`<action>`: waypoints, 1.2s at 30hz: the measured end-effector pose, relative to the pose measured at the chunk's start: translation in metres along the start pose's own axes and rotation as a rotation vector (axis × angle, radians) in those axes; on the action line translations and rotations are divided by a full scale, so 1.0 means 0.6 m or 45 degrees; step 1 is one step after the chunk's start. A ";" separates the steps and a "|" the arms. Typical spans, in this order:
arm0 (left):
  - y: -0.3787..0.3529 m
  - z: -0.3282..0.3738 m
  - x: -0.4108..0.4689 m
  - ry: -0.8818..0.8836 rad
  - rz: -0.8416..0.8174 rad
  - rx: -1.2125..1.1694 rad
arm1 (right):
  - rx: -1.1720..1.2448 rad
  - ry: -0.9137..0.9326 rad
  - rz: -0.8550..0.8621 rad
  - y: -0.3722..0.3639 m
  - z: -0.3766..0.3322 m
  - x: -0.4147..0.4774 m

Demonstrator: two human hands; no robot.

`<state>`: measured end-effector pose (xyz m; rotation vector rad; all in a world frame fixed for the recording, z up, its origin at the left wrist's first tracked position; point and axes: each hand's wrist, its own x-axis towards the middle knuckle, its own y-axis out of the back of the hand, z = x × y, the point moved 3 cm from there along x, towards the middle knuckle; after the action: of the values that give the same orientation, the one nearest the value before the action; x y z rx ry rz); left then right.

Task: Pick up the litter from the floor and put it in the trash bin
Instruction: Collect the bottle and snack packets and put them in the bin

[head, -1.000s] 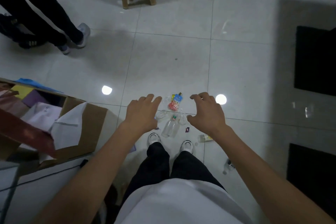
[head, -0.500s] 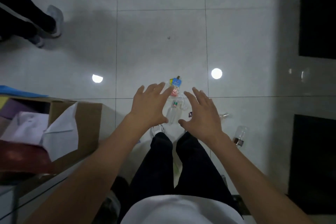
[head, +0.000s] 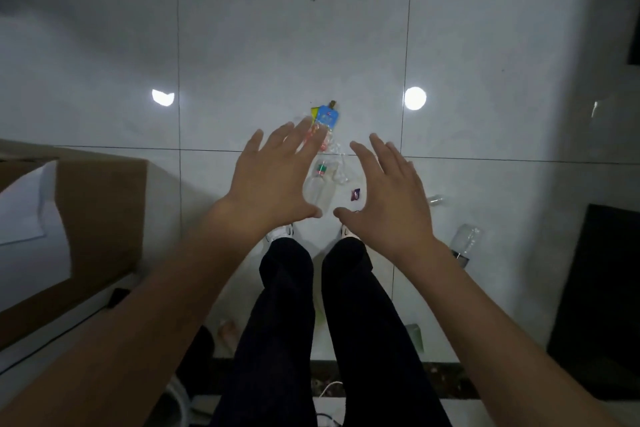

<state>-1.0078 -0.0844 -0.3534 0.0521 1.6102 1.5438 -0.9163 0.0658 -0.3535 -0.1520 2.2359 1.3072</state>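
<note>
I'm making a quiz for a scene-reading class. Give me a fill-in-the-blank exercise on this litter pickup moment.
1. The left hand and right hand hold ___.
2. Seen from the head camera, the clear bottle on the floor shows ___ the two hands.
3. The cardboard box is on the person's ___ side.
4. The pouch past the left fingertips is mostly ___ in colour.

Missing words: nothing; between; left; blue

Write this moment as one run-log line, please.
stage: nothing picked up yet | left hand: open, empty | right hand: open, empty | clear bottle: on floor, between hands | blue packet: on floor ahead
</note>
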 end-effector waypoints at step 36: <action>-0.443 -0.164 0.421 0.015 -0.315 0.022 | -0.099 -0.108 -0.300 -0.405 0.247 0.448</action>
<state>-1.0832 -0.0776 -0.7255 -0.1421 1.5749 1.3418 -0.9995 0.1077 -0.7340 -0.3697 2.0279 1.2483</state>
